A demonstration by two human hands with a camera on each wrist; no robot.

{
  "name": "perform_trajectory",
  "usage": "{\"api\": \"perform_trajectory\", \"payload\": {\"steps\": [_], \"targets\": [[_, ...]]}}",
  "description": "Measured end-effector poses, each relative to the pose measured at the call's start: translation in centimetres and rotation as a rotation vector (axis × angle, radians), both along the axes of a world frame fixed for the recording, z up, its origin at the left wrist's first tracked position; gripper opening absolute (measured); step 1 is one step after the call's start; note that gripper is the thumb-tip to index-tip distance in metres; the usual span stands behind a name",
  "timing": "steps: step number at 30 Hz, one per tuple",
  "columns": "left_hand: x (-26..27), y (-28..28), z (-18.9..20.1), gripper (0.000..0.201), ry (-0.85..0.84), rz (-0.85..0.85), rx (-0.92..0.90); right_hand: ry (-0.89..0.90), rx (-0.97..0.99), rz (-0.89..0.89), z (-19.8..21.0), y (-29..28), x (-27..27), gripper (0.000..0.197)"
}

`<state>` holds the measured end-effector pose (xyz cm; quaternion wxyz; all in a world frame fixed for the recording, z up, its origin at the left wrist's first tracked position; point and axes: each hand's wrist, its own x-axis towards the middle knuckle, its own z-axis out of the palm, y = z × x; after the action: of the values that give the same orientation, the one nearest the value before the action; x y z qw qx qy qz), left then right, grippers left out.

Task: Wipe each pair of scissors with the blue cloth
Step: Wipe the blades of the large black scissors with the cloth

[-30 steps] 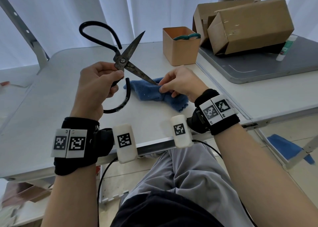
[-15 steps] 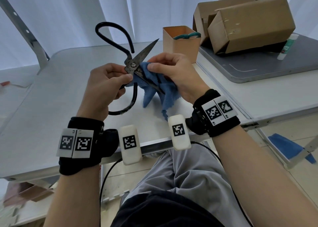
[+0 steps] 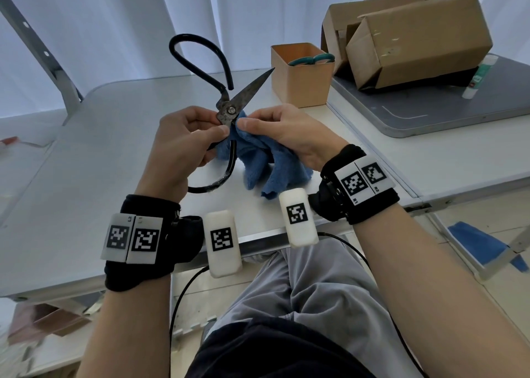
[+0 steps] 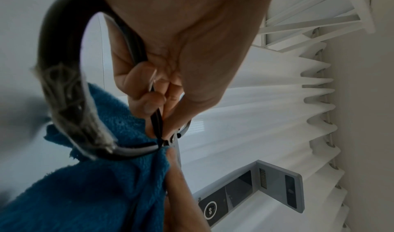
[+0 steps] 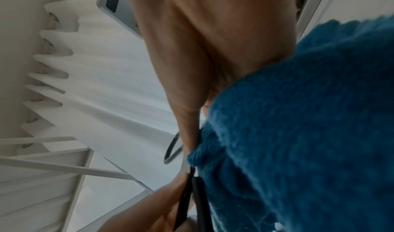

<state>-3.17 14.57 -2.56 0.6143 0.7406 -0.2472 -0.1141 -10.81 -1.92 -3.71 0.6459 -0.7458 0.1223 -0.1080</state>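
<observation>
Large black scissors (image 3: pixel 229 106) with looped handles are held open above the white table (image 3: pixel 86 154). My left hand (image 3: pixel 186 145) grips the lower handle near the pivot, fingers curled round it (image 4: pixel 149 90). My right hand (image 3: pixel 286 131) pinches the blue cloth (image 3: pixel 266 159) around the lower blade right at the pivot; that blade is hidden in the cloth. The upper blade points up to the right, bare. In the right wrist view the blue cloth (image 5: pixel 298 134) fills the frame under the palm. A second pair, teal-handled scissors (image 3: pixel 312 59), lies in the small box.
A small orange-brown box (image 3: pixel 301 82) stands behind the hands. Two cardboard boxes (image 3: pixel 415 36) and a glue stick (image 3: pixel 479 76) sit on a grey board (image 3: pixel 459 110) at the right. Another blue cloth (image 3: pixel 484 248) lies on the floor at the right.
The scissors have risen and shifted right. My right hand lifted the blue cloth off the table, wrapped it on the lower blade and slid up to the pivot.
</observation>
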Motion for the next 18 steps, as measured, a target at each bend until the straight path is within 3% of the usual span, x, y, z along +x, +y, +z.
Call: {"api": "perform_trajectory", "payload": {"steps": [6,9,12,16,18], "targets": [[-0.04,-0.17,-0.05,0.009,0.031,-0.004,-0.007,0.019,0.153,0.094,0.08,-0.51,-0.13,0.022],[-0.16,-0.24,0.0,0.008,0.021,-0.004,-0.004,0.047,0.088,0.064,0.13,-0.35,-0.23,0.011],[-0.09,-0.13,0.01,0.008,0.029,0.007,-0.012,0.053,0.016,-0.004,-0.15,-0.14,-0.27,0.017],[-0.01,0.32,-0.18,0.01,0.03,0.026,-0.012,0.085,0.116,0.085,-0.36,-0.58,-0.45,0.016],[0.0,0.29,-0.18,0.009,0.025,0.032,-0.017,0.089,0.075,0.073,-0.43,-0.5,-0.47,0.008]]}}
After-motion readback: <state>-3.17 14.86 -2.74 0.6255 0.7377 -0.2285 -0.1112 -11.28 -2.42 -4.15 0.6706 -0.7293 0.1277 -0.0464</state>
